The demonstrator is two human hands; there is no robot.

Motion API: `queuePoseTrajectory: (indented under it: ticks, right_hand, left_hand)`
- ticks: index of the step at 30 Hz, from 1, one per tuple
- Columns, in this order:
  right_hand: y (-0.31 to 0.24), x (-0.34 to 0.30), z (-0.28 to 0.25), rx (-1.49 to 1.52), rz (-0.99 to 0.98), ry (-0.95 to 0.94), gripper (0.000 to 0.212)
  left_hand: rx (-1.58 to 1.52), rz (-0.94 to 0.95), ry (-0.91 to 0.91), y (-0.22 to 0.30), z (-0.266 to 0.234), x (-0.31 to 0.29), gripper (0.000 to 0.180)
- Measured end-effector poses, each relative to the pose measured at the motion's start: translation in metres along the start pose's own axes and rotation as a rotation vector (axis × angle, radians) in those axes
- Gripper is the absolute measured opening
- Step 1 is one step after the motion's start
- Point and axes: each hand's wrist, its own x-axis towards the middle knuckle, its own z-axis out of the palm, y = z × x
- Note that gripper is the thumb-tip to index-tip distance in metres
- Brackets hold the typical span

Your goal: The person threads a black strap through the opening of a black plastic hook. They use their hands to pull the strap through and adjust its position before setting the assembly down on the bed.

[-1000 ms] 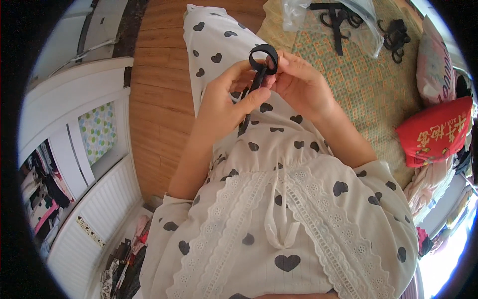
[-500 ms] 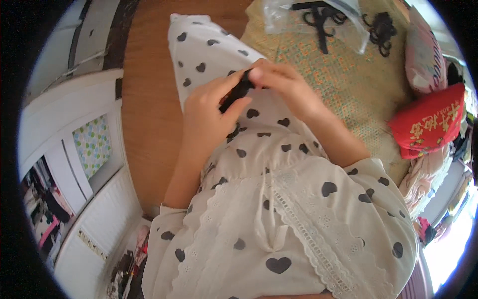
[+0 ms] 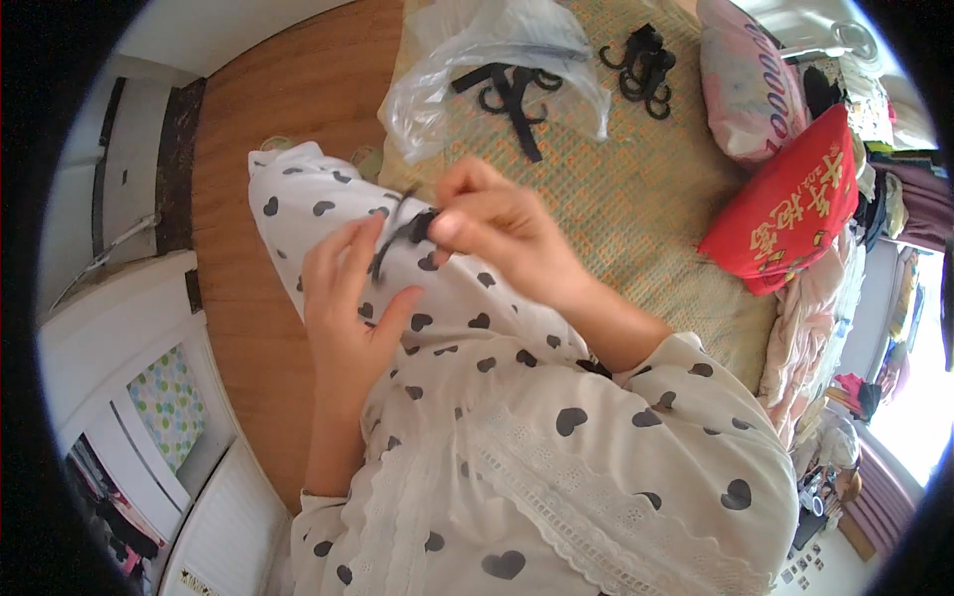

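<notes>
Over my lap, my right hand (image 3: 502, 228) pinches a black hook-like piece (image 3: 409, 234), blurred by motion, with thin curved ends. My left hand (image 3: 343, 288) is beside it with thumb and fingers apart; a fingertip is close to the piece, and I cannot tell whether they touch. Beyond my hands a clear plastic bag (image 3: 422, 124) lies on the woven mat (image 3: 646, 189). Several black curved hooks and bars (image 3: 517, 104) show in and under the bag. To its right rests a separate cluster of black hooks (image 3: 641, 72).
A red cushion (image 3: 785, 204) and a pink-and-white package (image 3: 745, 84) stand at the mat's right side, near piled clothes (image 3: 795, 343). Wooden floor (image 3: 234, 129) stretches along the left, beside a white cabinet (image 3: 119, 348). My heart-print dress (image 3: 477, 358) covers my lap.
The view has swung right, bringing more of the bag and mat in. My hands have parted: the left has opened off the black piece, which stays in my right fingers.
</notes>
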Motion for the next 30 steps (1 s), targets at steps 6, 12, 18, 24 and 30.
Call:
queuePoseTrajectory:
  ticks: [6, 12, 18, 24, 30]
  right_hand:
    - [-0.058, -0.002, -0.078, -0.2, -0.342, 0.339, 0.018]
    - [-0.074, 0.005, -0.155, -0.445, -0.315, 0.712, 0.021]
    - [-0.064, 0.014, -0.222, -0.201, -0.108, 0.744, 0.021]
    - [-0.019, 0.052, -0.308, 0.127, -0.051, 0.724, 0.018]
    - [0.011, 0.073, -0.349, -0.546, -0.036, 1.023, 0.012]
  left_hand:
    - [-0.078, -0.03, 0.0, -0.003, 0.003, 0.009, 0.054]
    - [-0.094, -0.035, -0.009, -0.011, 0.01, 0.011, 0.052]
    - [-0.117, -0.068, -0.021, -0.014, 0.011, 0.01, 0.049]
    - [-0.164, -0.105, -0.059, -0.01, 0.014, 0.012, 0.047]
    - [-0.171, -0.114, -0.057, -0.008, 0.014, 0.011, 0.047]
